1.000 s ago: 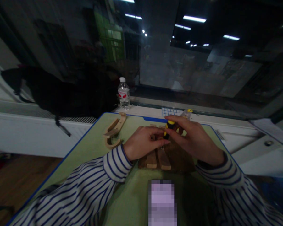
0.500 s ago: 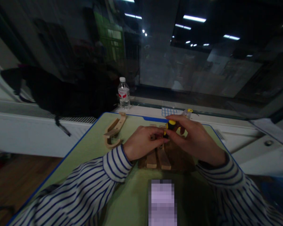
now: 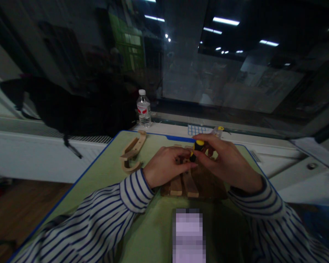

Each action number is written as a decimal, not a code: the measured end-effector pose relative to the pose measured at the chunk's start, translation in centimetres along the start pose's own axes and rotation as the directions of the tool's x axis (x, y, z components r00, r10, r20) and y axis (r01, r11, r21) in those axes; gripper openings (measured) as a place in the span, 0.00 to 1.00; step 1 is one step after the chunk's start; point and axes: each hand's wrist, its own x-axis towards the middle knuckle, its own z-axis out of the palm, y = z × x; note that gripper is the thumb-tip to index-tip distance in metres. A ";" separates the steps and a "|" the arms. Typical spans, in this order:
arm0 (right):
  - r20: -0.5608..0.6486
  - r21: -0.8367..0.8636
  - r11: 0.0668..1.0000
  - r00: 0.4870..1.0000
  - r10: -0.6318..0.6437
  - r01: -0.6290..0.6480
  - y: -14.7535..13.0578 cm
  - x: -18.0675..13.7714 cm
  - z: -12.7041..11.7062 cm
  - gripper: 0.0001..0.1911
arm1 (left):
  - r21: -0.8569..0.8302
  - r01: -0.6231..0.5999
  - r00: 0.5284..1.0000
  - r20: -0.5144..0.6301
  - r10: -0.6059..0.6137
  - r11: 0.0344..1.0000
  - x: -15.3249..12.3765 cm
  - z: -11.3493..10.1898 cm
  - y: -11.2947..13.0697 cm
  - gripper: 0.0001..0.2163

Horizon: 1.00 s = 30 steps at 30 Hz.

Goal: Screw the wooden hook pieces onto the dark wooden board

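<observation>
My right hand (image 3: 226, 162) is closed around a short yellow and black screwdriver (image 3: 196, 148), held upright over a wooden assembly of slats (image 3: 190, 184) on the green mat (image 3: 104, 171). My left hand (image 3: 167, 168) rests on the wooden piece with its fingers pinched at the screwdriver's tip; what they pinch is too small to see. Both sleeves are striped blue and white.
A curved wooden part (image 3: 132, 152) lies on the mat to the left. A water bottle (image 3: 144, 109) stands on the white sill behind, beside a dark bag (image 3: 71, 106). A small yellow-capped bottle (image 3: 218, 132) and a gridded sheet (image 3: 197, 129) sit at the back. A blurred patch (image 3: 188, 235) lies near me.
My right hand's fingers have shifted slightly around the screwdriver handle. Otherwise both hands stay in the same place.
</observation>
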 end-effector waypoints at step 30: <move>0.047 -0.020 1.000 0.999 0.021 -0.021 0.3 -0.2 0.1 0.19 | -0.029 -0.001 0.999 0.050 0.002 1.000 0.0 -0.1 0.1 0.10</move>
